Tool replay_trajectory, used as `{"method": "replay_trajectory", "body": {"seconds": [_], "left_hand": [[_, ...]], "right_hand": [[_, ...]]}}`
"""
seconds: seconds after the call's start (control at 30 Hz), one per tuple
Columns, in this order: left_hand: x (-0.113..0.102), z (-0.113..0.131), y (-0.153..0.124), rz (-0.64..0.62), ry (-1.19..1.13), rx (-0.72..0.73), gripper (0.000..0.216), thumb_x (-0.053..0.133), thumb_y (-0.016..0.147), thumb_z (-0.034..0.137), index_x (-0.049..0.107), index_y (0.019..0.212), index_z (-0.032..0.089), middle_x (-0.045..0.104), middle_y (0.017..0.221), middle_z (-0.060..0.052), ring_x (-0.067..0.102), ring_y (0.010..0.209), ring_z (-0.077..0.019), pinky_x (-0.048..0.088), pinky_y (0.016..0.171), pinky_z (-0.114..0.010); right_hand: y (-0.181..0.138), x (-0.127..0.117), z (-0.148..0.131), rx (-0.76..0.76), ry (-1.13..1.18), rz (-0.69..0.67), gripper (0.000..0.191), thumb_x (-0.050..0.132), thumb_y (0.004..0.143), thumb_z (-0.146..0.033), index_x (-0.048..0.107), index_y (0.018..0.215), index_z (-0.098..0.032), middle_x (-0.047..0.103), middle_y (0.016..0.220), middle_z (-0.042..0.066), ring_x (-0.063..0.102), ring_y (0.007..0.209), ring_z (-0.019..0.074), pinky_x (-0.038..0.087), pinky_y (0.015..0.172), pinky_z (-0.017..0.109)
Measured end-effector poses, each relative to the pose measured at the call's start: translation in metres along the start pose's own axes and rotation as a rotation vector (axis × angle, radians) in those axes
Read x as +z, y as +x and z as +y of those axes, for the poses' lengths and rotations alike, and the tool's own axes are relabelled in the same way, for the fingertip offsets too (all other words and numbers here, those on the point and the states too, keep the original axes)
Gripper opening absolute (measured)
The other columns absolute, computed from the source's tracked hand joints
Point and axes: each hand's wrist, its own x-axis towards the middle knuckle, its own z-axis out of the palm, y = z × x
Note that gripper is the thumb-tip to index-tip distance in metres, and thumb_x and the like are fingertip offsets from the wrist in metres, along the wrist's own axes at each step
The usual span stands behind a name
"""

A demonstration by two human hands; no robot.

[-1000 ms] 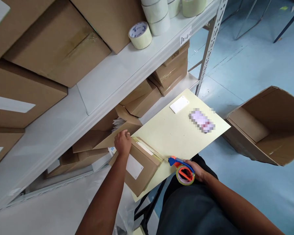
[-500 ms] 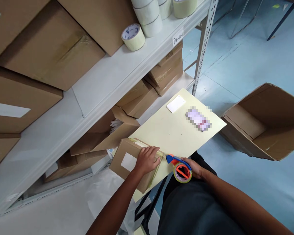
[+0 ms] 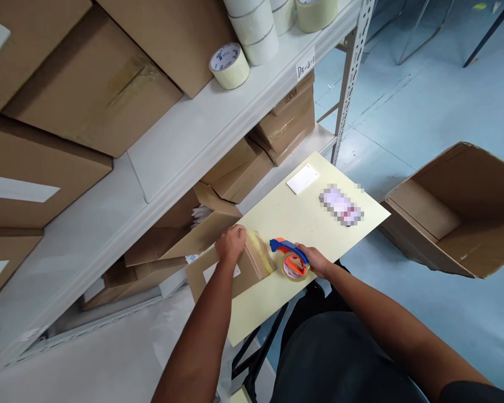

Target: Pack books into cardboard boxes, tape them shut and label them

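Observation:
My left hand [image 3: 231, 243] grips the far upper edge of a small cardboard box [image 3: 246, 281], its fingers curled and partly hidden. The box lies on a pale yellow tabletop [image 3: 294, 224] and has a white label, partly covered by my forearm. Yellowish tape [image 3: 259, 251] shows on the box's right end. In my right hand [image 3: 315, 260] is a blue and orange tape dispenser [image 3: 289, 246] with a roll of clear yellowish tape. Its blue tip is a short way right of the box, apart from it.
A white card [image 3: 303, 178] and a pixelated item [image 3: 341, 205] lie on the tabletop. A shelf rack [image 3: 168, 145] on the left carries cardboard cartons and tape rolls [image 3: 230, 66]. An open carton [image 3: 449, 224] stands on the blue floor to the right.
The left hand has moved left and closed over the box's far edge. The box has turned, so its taped end faces right. The right hand and dispenser have moved up and left.

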Motion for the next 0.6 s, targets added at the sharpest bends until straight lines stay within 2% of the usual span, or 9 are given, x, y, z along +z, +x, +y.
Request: {"method": "replay_trajectory", "body": {"seconds": [0.1,0.17,0.23,0.3,0.37,0.43,0.5,0.53,0.6], "left_hand": [[-0.004,-0.020,0.022,0.008,-0.090,-0.238,0.035,0.045,0.092,0.029,0.076,0.106,0.030,0.076,0.113,-0.010,0.069,0.099,-0.0339,0.049,0.079,-0.042],[-0.003,-0.028,0.028,0.037,-0.109,-0.280,0.038,0.042,0.093,0.026,0.075,0.111,0.029,0.075,0.116,-0.011,0.068,0.102,-0.0341,0.050,0.082,-0.044],[-0.001,-0.031,0.023,0.089,-0.120,-0.229,0.041,0.039,0.094,0.024,0.073,0.117,0.025,0.072,0.123,-0.012,0.066,0.110,-0.0329,0.050,0.090,-0.045],[0.000,-0.031,0.010,0.192,-0.139,-0.031,0.043,0.038,0.095,0.026,0.068,0.124,0.021,0.068,0.131,-0.014,0.060,0.121,-0.0316,0.046,0.102,-0.046],[0.001,-0.031,-0.011,0.249,-0.135,0.311,0.043,0.042,0.096,0.034,0.064,0.129,0.018,0.063,0.136,-0.015,0.054,0.131,-0.0310,0.040,0.112,-0.047],[0.001,-0.030,-0.036,0.150,-0.084,0.677,0.047,0.052,0.093,0.043,0.062,0.132,0.019,0.060,0.140,-0.014,0.048,0.137,-0.0308,0.033,0.118,-0.048],[0.001,-0.028,-0.057,-0.025,-0.008,0.933,0.051,0.060,0.088,0.046,0.061,0.134,0.023,0.058,0.144,-0.012,0.046,0.139,-0.0306,0.029,0.121,-0.049],[0.002,-0.027,-0.064,-0.090,0.022,0.996,0.051,0.062,0.087,0.044,0.061,0.134,0.024,0.058,0.143,-0.011,0.047,0.138,-0.0303,0.029,0.121,-0.049],[0.002,-0.023,-0.069,-0.143,0.053,1.001,0.048,0.061,0.088,0.038,0.061,0.134,0.025,0.060,0.141,-0.011,0.052,0.134,-0.0291,0.033,0.118,-0.048]], "right_hand": [[-0.012,-0.015,0.025,-0.010,-0.041,-0.042,0.036,0.064,0.090,-0.049,0.075,0.087,-0.015,0.078,0.084,0.008,0.072,0.078,0.0224,0.057,0.082,0.034],[-0.020,-0.026,0.044,0.025,-0.018,-0.043,0.033,0.062,0.091,-0.046,0.075,0.086,-0.016,0.078,0.081,0.007,0.071,0.076,0.0211,0.057,0.082,0.033],[-0.025,-0.034,0.058,0.067,0.034,-0.034,0.034,0.058,0.093,-0.046,0.074,0.086,-0.017,0.077,0.080,0.007,0.071,0.074,0.0205,0.057,0.081,0.034],[-0.026,-0.037,0.062,0.090,0.053,-0.036,0.034,0.057,0.094,-0.045,0.074,0.088,-0.016,0.077,0.081,0.008,0.071,0.074,0.0205,0.057,0.081,0.034],[-0.025,-0.039,0.059,0.102,0.034,-0.041,0.031,0.058,0.093,-0.042,0.074,0.090,-0.015,0.077,0.084,0.009,0.070,0.074,0.0204,0.056,0.081,0.033],[-0.025,-0.043,0.053,0.112,0.019,-0.048,0.029,0.058,0.093,-0.038,0.074,0.091,-0.014,0.077,0.083,0.008,0.069,0.072,0.0198,0.055,0.080,0.033],[-0.028,-0.048,0.046,0.113,0.022,-0.049,0.027,0.057,0.093,-0.036,0.074,0.091,-0.015,0.076,0.080,0.007,0.068,0.070,0.0190,0.055,0.080,0.032],[-0.030,-0.049,0.042,0.115,0.024,-0.051,0.027,0.057,0.093,-0.036,0.074,0.092,-0.015,0.076,0.079,0.007,0.068,0.070,0.0188,0.055,0.080,0.033],[-0.033,-0.050,0.036,0.123,0.041,-0.059,0.027,0.057,0.094,-0.037,0.073,0.092,-0.015,0.075,0.078,0.006,0.068,0.069,0.0188,0.055,0.081,0.033]]}}
